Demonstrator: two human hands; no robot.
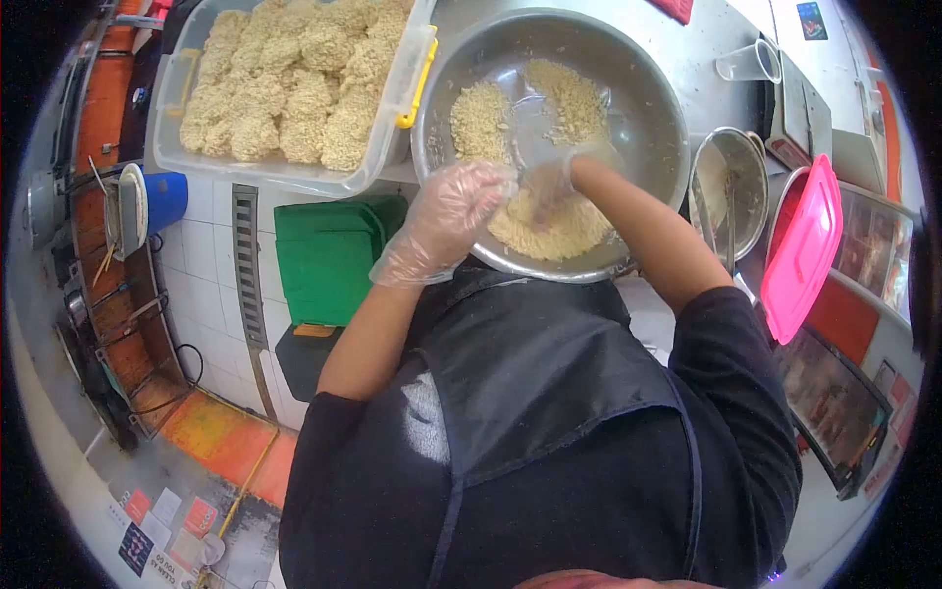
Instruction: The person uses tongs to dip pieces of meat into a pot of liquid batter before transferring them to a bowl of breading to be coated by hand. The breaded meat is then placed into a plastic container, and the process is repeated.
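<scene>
A wide steel bowl (643, 118) stands in front of me, with pale crumbs (554, 236) in separate heaps inside it. My left hand (446, 211), in a clear plastic glove, is at the bowl's left near rim with its fingers curled in; whatever they may hold is hidden. Down in the near heap of crumbs is my right hand (554, 191), its fingers blurred and partly covered, so their grip does not show. To the left, a clear plastic tub (167, 137) with a yellow latch holds rows of crumb-coated pieces (285, 83).
A green bin (329, 260) stands below the tub. Right of the bowl are a steel pot (756, 187), a pink lid (810, 250) and a clear plastic cup (751, 64). A blue container (167, 201) is at far left.
</scene>
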